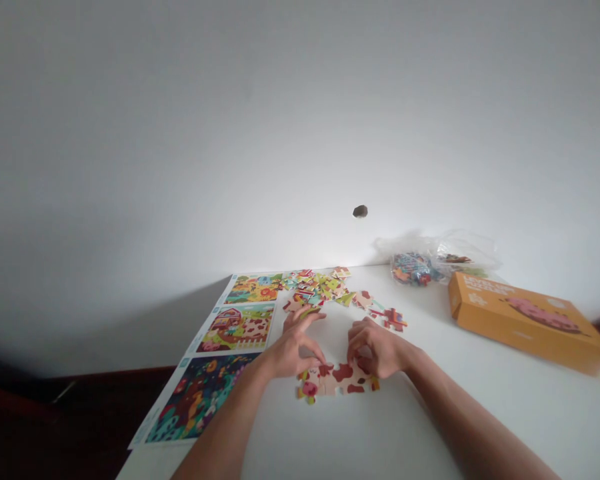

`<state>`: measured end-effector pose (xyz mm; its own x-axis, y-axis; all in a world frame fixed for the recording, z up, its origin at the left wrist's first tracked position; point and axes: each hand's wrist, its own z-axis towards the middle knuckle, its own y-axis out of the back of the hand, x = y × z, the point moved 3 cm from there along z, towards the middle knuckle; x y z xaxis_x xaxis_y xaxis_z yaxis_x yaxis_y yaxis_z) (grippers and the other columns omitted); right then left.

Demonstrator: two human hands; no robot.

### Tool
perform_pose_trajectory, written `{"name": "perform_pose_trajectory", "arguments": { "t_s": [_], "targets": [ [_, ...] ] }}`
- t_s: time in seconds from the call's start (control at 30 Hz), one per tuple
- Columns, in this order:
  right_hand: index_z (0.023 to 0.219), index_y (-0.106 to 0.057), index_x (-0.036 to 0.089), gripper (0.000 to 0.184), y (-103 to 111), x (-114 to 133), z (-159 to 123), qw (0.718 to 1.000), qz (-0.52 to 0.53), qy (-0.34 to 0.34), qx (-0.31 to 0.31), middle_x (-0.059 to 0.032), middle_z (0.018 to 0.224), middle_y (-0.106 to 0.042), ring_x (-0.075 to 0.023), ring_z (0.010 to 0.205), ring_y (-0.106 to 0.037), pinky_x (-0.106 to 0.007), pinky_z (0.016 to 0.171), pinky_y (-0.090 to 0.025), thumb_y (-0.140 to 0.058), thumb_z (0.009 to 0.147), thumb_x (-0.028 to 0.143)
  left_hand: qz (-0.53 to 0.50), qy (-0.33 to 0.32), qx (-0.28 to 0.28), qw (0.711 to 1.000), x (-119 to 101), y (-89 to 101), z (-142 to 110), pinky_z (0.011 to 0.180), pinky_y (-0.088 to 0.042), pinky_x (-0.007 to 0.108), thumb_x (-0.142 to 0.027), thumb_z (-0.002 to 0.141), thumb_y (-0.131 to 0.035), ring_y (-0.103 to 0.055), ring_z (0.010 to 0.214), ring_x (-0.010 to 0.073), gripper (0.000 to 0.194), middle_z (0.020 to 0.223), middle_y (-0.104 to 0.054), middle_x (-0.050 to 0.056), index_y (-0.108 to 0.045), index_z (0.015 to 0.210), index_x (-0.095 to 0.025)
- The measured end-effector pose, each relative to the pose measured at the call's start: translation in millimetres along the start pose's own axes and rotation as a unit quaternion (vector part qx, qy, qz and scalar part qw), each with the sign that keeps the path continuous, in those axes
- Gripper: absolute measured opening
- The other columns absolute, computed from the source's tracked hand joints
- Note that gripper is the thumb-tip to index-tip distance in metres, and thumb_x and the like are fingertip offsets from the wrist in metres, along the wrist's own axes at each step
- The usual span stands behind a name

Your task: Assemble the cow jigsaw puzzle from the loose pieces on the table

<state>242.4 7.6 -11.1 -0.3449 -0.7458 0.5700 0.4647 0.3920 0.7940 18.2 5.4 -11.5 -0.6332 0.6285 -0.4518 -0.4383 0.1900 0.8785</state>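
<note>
Several joined puzzle pieces (336,380) lie flat on the white table, showing a cow's pink-nosed face and brown patches. My left hand (295,343) has its thumb and index finger pinched at the upper left edge of this section, its other fingers raised. A small green and yellow puzzle piece (309,311) shows by those raised fingers; I cannot tell whether they touch it. My right hand (375,343) is curled over the upper right edge, its fingertips pinching a brown-patched puzzle piece (353,367) there. The fingers partly cover the section's top edge.
Loose puzzle pieces (327,287) are heaped near the wall, with a red piece (395,319) to their right. A picture sheet (205,351) lies at the left table edge. Clear bags of pieces (413,267) and an orange box (525,320) stand at the right.
</note>
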Motion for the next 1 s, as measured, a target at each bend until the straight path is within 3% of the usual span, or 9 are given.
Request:
{"name": "perform_pose_trajectory", "arguments": {
  "t_s": [0.1, 0.17, 0.23, 0.3, 0.4, 0.5, 0.63, 0.8, 1.0],
  "targets": [
    [0.077, -0.074, 0.022, 0.025, 1, -1, 2, 1.0, -0.01, 0.003, -0.02, -0.0018, 0.079, -0.068, -0.0191, 0.081, -0.059, -0.033, 0.081, -0.043, -0.059, 0.064, 0.007, 0.008, -0.004, -0.026, 1.0, 5, 0.4, 1, 0.118, -0.019, 0.057, -0.019, 0.072, -0.076, -0.023, 0.144, 0.0346, 0.02, 0.15, -0.043, -0.005, -0.08, 0.083, -0.035],
    [0.087, -0.075, 0.024, 0.023, 8, -8, 2, 0.991, -0.07, -0.048, -0.105, -0.0048, 0.093, -0.069, -0.0229, 0.094, -0.059, -0.038, 0.088, -0.042, -0.062, 0.071, 0.013, 0.03, 0.017, -0.085, 0.996, 14, 1.4, 2, 0.118, -0.022, 0.055, -0.019, 0.075, -0.071, -0.03, 0.141, 0.0318, 0.028, 0.145, -0.049, -0.002, -0.077, 0.097, -0.035],
    [0.11, -0.071, 0.027, 0.031, 17, -21, -1, 0.952, -0.158, -0.149, -0.215, -0.0086, 0.117, -0.064, -0.0289, 0.112, -0.052, -0.046, 0.096, -0.038, -0.062, 0.08, 0.024, 0.068, 0.069, -0.164, 0.982, 29, 2.0, 3, 0.115, -0.027, 0.053, -0.021, 0.079, -0.067, -0.039, 0.135, 0.0301, 0.037, 0.14, -0.054, 0.003, -0.07, 0.115, -0.032],
    [0.133, -0.058, 0.029, 0.047, 21, -38, -7, 0.899, -0.219, -0.262, -0.273, -0.0123, 0.137, -0.052, -0.0348, 0.126, -0.043, -0.056, 0.102, -0.032, -0.059, 0.087, 0.039, 0.102, 0.144, -0.222, 0.959, 44, 0.5, 4, 0.111, -0.032, 0.054, -0.026, 0.081, -0.066, -0.045, 0.129, 0.0309, 0.046, 0.135, -0.057, 0.007, -0.063, 0.126, -0.029],
    [0.144, -0.045, 0.028, 0.059, 14, -63, -13, 0.867, -0.231, -0.37, -0.239, -0.016, 0.148, -0.043, -0.0406, 0.135, -0.034, -0.066, 0.104, -0.024, -0.054, 0.09, 0.049, 0.12, 0.21, -0.247, 0.938, 58, -3.5, 4, 0.105, -0.037, 0.052, -0.031, 0.079, -0.069, -0.05, 0.124, 0.0318, 0.04, 0.129, -0.061, 0.008, -0.065, 0.119, -0.026],
    [0.142, -0.048, 0.029, 0.051, 5, -75, -12, 0.89, -0.217, -0.354, -0.19, -0.0125, 0.148, -0.045, -0.0378, 0.138, -0.033, -0.065, 0.106, -0.023, -0.052, 0.092, 0.041, 0.108, 0.203, -0.246, 0.942, 58, -4.7, 7, 0.103, -0.039, 0.048, -0.029, 0.08, -0.068, -0.054, 0.12, 0.0296, 0.033, 0.125, -0.064, 0.006, -0.067, 0.113, -0.027],
    [0.124, -0.063, 0.031, 0.035, 6, -72, -5, 0.924, -0.175, -0.276, -0.2, -0.0068, 0.133, -0.06, -0.0274, 0.125, -0.05, -0.052, 0.105, -0.031, -0.052, 0.091, 0.029, 0.092, 0.175, -0.241, 0.95, 50, -5.1, 11, 0.103, -0.038, 0.049, -0.024, 0.081, -0.068, -0.058, 0.114, 0.0281, 0.032, 0.118, -0.069, 0.004, -0.068, 0.113, -0.03],
    [0.109, -0.07, 0.029, 0.028, 9, -68, 3, 0.93, -0.159, -0.239, -0.232, -0.0039, 0.116, -0.068, -0.0237, 0.108, -0.058, -0.042, 0.1, -0.037, -0.059, 0.084, 0.02, 0.07, 0.137, -0.23, 0.961, 47, -11.2, 18, 0.103, -0.039, 0.048, -0.016, 0.082, -0.066, -0.06, 0.11, 0.0245, 0.031, 0.115, -0.071, 0.003, -0.071, 0.109, -0.031],
    [0.104, -0.072, 0.028, 0.026, 9, -64, 5, 0.937, -0.159, -0.213, -0.228, -0.0037, 0.104, -0.07, -0.0235, 0.099, -0.057, -0.04, 0.096, -0.038, -0.062, 0.082, 0.018, 0.068, 0.085, -0.211, 0.971, 47, -12.5, 24, 0.093, -0.047, 0.038, -0.024, 0.086, -0.067, -0.062, 0.102, 0.0211, 0.025, 0.114, -0.069, 0.002, -0.075, 0.107, -0.035]
  ]
}}
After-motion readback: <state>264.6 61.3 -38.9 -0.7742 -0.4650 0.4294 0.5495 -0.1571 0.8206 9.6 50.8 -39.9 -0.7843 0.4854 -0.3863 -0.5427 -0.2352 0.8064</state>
